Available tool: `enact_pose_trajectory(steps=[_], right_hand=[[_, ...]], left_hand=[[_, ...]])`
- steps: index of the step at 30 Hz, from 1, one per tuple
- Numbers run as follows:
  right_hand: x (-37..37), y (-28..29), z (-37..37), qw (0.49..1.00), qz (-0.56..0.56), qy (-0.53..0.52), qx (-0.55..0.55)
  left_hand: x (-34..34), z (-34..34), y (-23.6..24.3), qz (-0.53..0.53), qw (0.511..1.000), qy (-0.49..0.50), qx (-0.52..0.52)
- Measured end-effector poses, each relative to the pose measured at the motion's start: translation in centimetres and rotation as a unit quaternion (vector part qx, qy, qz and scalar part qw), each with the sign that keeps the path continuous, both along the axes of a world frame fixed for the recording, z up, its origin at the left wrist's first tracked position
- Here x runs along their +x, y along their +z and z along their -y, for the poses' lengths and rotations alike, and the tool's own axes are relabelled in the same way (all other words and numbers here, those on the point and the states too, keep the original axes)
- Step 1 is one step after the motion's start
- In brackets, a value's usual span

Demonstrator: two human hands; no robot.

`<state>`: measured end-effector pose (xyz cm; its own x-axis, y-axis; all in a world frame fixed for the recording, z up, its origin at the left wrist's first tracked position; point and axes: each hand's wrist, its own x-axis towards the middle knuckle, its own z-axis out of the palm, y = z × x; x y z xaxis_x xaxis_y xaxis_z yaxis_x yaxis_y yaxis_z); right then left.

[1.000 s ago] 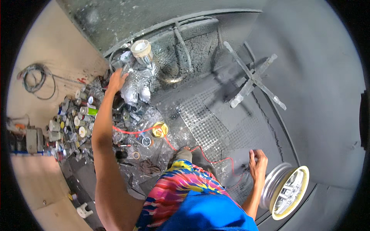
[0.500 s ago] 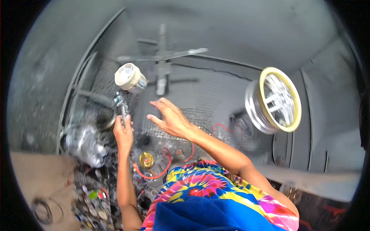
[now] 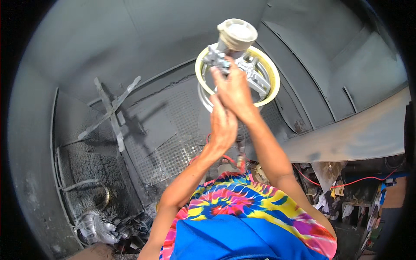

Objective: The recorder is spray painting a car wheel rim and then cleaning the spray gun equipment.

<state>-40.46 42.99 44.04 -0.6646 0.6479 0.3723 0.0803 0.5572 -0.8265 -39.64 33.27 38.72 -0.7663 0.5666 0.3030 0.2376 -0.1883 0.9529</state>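
My right hand (image 3: 236, 91) is closed around a metal spray gun (image 3: 220, 61) with a pale cup (image 3: 238, 34) on top. Just below it, my left hand (image 3: 224, 130) is closed at the gun's lower end, its grip partly hidden. Right behind the gun is a silver spoked wheel rim (image 3: 260, 82) with a yellow-covered edge; the gun and hands cover part of it. Under the hands hangs a hose fitting (image 3: 241, 149), joined to a red hose.
Grey booth walls (image 3: 173, 34) surround the perforated floor panel (image 3: 169, 160). A cross-shaped metal stand (image 3: 112, 110) is at the left. Crumpled clear plastic (image 3: 95, 227) lies at lower left. Cluttered shelves (image 3: 357, 203) and a red hose (image 3: 364, 179) are at lower right.
The view has turned right. The spray gun has gone from my left hand alone into my right hand, with the left beneath it. It is now in front of the wheel rim.
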Motion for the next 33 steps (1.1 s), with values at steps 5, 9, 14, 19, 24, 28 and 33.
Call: enact_pose_trajectory(steps=[5, 9, 14, 19, 24, 28, 33], right_hand=[[5.0, -0.3, -10.6, 0.993, 0.058, -0.008, -0.102], [6.8, -2.2, -15.4, 0.991, 0.083, -0.009, -0.105], [7.2, -4.1, -18.1, 0.986, 0.104, -0.022, -0.127], [6.3, -4.6, -18.8, 0.981, 0.146, 0.002, -0.132], [3.3, -4.5, -18.2, 0.964, 0.181, 0.047, -0.191], [-1.8, -4.6, -17.7, 0.958, 0.103, 0.125, -0.237], [-10.9, -4.7, -20.6, 0.960, 0.169, 0.068, -0.213]], left_hand=[[1.6, -5.9, -1.2, -0.157, 0.973, -0.162, -0.039], [0.1, -6.7, -2.9, -0.190, 0.951, -0.212, -0.117], [-4.4, -7.2, -5.0, -0.207, 0.940, -0.185, -0.197], [-11.4, -10.1, -6.3, -0.280, 0.930, -0.100, -0.217], [-18.7, -14.0, -7.9, -0.325, 0.916, -0.075, -0.221], [-23.7, -16.4, -8.7, -0.369, 0.873, -0.121, -0.294], [-27.5, -16.8, -9.2, -0.415, 0.842, -0.243, -0.245]])
